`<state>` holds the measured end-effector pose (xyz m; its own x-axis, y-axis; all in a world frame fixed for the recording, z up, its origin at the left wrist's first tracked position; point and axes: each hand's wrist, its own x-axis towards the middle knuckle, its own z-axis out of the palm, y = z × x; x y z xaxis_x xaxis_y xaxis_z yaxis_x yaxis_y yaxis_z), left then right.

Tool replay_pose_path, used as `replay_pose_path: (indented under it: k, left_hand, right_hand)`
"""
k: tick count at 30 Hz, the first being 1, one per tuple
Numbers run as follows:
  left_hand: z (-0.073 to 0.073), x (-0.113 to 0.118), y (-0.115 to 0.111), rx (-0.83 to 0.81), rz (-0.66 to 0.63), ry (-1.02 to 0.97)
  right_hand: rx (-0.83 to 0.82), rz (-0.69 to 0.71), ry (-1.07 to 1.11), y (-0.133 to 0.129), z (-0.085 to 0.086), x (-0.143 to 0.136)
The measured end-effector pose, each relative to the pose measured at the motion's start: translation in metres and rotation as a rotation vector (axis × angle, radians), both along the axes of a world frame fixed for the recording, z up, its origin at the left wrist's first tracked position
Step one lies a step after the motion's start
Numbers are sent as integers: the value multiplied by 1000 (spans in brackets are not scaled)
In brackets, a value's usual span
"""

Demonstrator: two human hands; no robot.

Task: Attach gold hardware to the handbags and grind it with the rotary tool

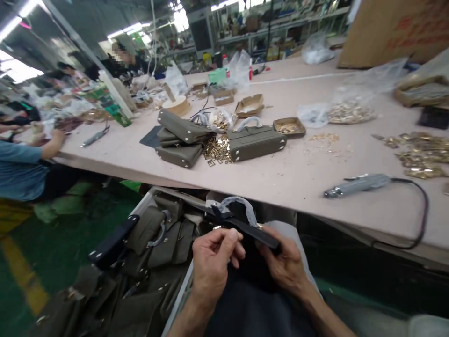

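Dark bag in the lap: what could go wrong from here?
1. Both the left hand and right hand grip the dark bag off the table; small fittings could drop to the floor.
2. The power tool lies near the table's edge, its cable looping over; a snag could pull it off.

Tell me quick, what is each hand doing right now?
Left hand: fingers pinched shut on the dark bag at its top edge.
Right hand: closed on the same bag from the other side.
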<state>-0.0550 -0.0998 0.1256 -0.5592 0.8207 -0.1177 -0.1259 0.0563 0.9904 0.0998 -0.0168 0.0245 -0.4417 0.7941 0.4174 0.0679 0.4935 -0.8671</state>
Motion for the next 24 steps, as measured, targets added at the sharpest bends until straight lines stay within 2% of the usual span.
replay_pose_path:
  k: [2,4,7,10,13,16,20,24]
  left_hand:
    - [4,4,6,7,-55,81]
    - [5,8,14,-14,-50,154]
    - [-1,17,31,-53,-55,156]
    - [-11,26,53,-102,-116,-2]
    - [-15,32,76,-207,-299,-299]
    - [-11,38,95,-299,-458,-538]
    - [-9,46,109,-377,-407,-655]
    - [-18,51,113,-426,-396,-813]
  right_hand:
    - [-165,-104,-88,2,-3,38]
    - [-301,-144,-125,0,-8,68]
    - [-456,-169,-83,-9,-20,95]
    - [-550,-221,-15,-16,-30,105]
    - [-555,-272,0,-15,-38,109]
    - [-526,-286,-31,-8,-42,111]
    - [-497,-289,-67,5,-44,117]
    - [-505,-274,-54,14,-46,127]
